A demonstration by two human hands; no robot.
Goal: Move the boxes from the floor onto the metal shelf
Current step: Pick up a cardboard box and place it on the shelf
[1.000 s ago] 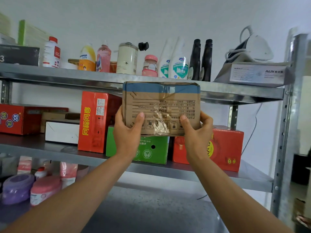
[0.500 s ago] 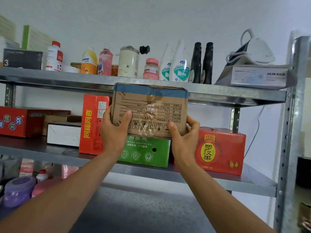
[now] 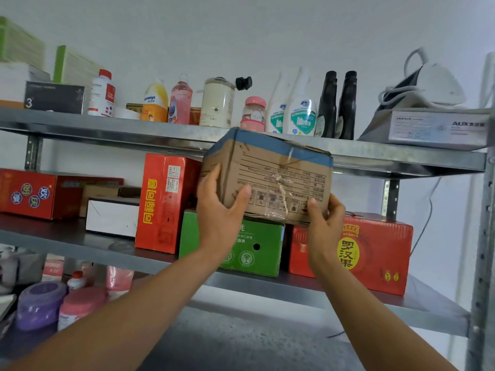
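In front of the gap between the middle and top boards of the metal shelf (image 3: 388, 156), a worn cardboard box (image 3: 278, 175) with a blue band along its top is held up, turned so that its left side face shows. Its lower edge sits right over the green box (image 3: 257, 250) and the red box (image 3: 375, 250) on the middle board; whether it touches them cannot be told.

The left hand (image 3: 219, 220) grips the lower left corner, thumb (image 3: 241, 196) pressed on the printed front, fingers spread up the left side face. The right hand (image 3: 325, 223) holds the lower right corner, thumb (image 3: 313, 207) on the front, its other fingers hidden behind the box.

Just left stands a tall red carton (image 3: 160, 202). On the top board, behind the box's upper edge, stand bottles (image 3: 302, 113).
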